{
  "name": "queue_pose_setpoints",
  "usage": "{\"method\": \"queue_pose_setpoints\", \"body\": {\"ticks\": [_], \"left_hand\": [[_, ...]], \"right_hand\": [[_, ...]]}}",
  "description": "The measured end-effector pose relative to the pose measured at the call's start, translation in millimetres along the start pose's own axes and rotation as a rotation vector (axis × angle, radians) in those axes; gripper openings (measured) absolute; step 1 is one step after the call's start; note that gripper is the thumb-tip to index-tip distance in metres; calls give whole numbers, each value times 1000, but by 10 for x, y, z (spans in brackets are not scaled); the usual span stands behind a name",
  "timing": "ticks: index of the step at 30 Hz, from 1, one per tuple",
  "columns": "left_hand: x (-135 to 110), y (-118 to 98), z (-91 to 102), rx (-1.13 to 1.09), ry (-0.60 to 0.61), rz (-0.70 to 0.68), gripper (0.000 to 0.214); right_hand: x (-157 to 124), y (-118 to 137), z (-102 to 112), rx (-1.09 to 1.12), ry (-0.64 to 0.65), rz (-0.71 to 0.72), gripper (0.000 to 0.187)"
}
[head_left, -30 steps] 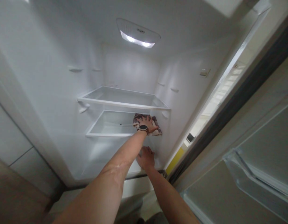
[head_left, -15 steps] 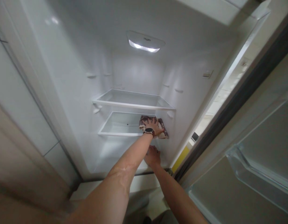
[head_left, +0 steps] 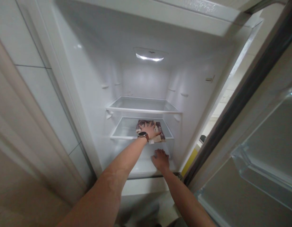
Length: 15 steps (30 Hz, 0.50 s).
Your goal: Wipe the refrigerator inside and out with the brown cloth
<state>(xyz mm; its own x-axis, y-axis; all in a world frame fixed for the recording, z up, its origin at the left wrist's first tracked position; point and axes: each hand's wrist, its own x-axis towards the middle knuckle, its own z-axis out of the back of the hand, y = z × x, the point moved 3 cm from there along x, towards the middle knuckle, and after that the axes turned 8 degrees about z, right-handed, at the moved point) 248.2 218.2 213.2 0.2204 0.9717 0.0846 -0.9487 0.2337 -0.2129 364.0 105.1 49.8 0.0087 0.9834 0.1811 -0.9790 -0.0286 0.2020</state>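
My left hand (head_left: 149, 128), with a round dark-faced watch (head_left: 143, 134) on the wrist, lies flat with fingers spread on a brown and cream patterned cloth (head_left: 160, 134). The cloth rests on the lower glass shelf (head_left: 122, 128) of a refrigerator, right of its middle, and hangs slightly over the front edge. Below that shelf, near the refrigerator's floor, my right hand (head_left: 161, 159) is open with fingers apart and grips nothing visible. Its fingertips are dim, and I cannot tell what they touch.
Another glass shelf (head_left: 143, 104) sits just above the cloth. A lit lamp (head_left: 149, 57) is on the ceiling of the compartment. At right the open door (head_left: 273, 135) carries a clear bin (head_left: 266, 179). A tiled wall (head_left: 39, 91) stands close at left.
My left hand and the cloth have slid left along the lower shelf, away from its right end. The view has tilted and shifted. My right hand stays low under the shelf.
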Motion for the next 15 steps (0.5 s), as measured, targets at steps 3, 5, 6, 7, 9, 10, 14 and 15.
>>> {"method": "queue_pose_setpoints", "body": {"ticks": [3, 5, 6, 7, 9, 10, 14, 15], "left_hand": [[-49, 513, 95, 36, -32, 72, 95], [-100, 899, 165, 62, -32, 148, 95], [-129, 1076, 200, 75, -29, 183, 95], [-157, 1226, 230, 86, -23, 204, 94], [-199, 1430, 271, 102, -15, 204, 92], [-208, 1484, 280, 108, -12, 196, 91], [-148, 1517, 264, 124, -13, 194, 90], [-116, 1510, 256, 124, -11, 191, 90]], "right_hand": [[4, -16, -33, 0, 0, 5, 46], [8, -24, -52, 4, 7, 3, 48], [10, -27, -59, 7, 9, 2, 48], [12, -28, -63, 10, 11, 2, 48], [14, -27, -65, 16, 11, 4, 48], [15, -25, -65, 17, 9, 6, 47], [20, -22, -68, 13, -1, 16, 47], [22, -21, -70, 9, -3, 18, 47]]}}
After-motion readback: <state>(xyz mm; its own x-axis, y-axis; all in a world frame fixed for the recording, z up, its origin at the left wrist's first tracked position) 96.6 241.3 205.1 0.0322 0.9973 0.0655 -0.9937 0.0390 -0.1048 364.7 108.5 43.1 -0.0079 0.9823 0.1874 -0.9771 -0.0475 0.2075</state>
